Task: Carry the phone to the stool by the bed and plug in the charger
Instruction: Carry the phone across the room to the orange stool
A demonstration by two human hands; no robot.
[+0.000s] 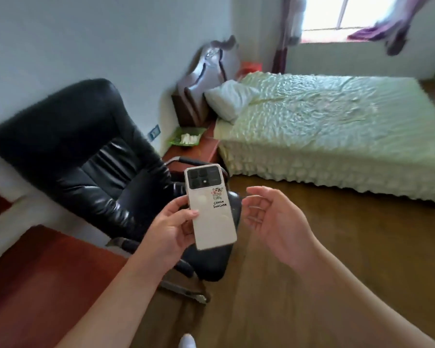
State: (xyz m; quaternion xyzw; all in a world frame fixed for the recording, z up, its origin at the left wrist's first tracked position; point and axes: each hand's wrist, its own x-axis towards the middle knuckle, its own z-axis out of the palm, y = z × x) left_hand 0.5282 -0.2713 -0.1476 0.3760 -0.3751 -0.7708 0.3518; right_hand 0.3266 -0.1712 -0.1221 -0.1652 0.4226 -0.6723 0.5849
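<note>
My left hand [171,228] holds a white phone [211,209] upright, back side toward me, with a black camera block and a cartoon sticker on it. My right hand [271,217] hovers just right of the phone, fingers spread and curled, not touching it. Beyond the phone, a reddish-brown bedside stand [199,149] sits against the wall beside the bed [337,126], carrying a green tray [186,138] with something white in it. A wall socket [154,132] is on the wall left of the stand. I cannot make out a charger cable.
A black leather office chair [86,156] stands between me and the stand, its armrest right behind the phone. A red-brown desk surface [43,280] fills the lower left. Wooden floor [312,247] runs along the bed's near side. A window with purple curtains [377,31] is at the far wall.
</note>
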